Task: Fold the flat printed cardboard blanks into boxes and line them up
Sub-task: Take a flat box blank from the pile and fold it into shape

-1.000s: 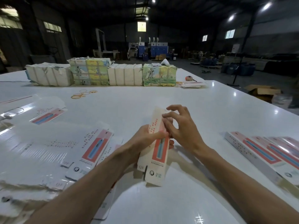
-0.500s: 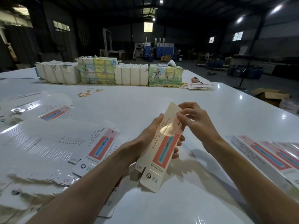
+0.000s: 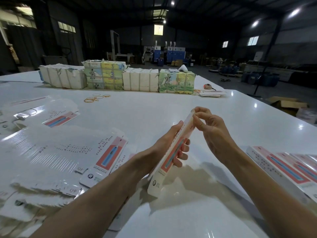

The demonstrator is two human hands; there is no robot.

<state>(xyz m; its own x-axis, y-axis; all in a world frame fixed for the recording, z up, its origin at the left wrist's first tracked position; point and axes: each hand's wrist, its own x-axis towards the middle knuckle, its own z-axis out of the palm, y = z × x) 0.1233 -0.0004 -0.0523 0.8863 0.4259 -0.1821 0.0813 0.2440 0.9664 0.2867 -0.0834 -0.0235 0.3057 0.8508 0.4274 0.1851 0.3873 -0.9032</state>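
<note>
A long white box (image 3: pixel 159 176) with a red and blue print is held tilted above the white table (image 3: pixel 154 107), its far end up. My left hand (image 3: pixel 169 145) grips its middle from the left, fingers wrapped round the underside. My right hand (image 3: pixel 208 126) pinches the flap at the far top end. A spread pile of flat blanks (image 3: pixel 56 152) lies to the left. A row of folded boxes (image 3: pixel 289 167) lies side by side at the right edge.
Strapped bundles of printed and white cardboard (image 3: pixel 118 78) stand in a line along the far side of the table. Yellow rubber bands (image 3: pixel 96 98) lie before them. A small stack of blanks (image 3: pixel 212 93) sits at the far right. An open carton (image 3: pixel 286 103) is on the floor beyond.
The box has turned from face-up to nearly edge-on and its far end has risen. My right hand moved from the box's middle to its far top end.
</note>
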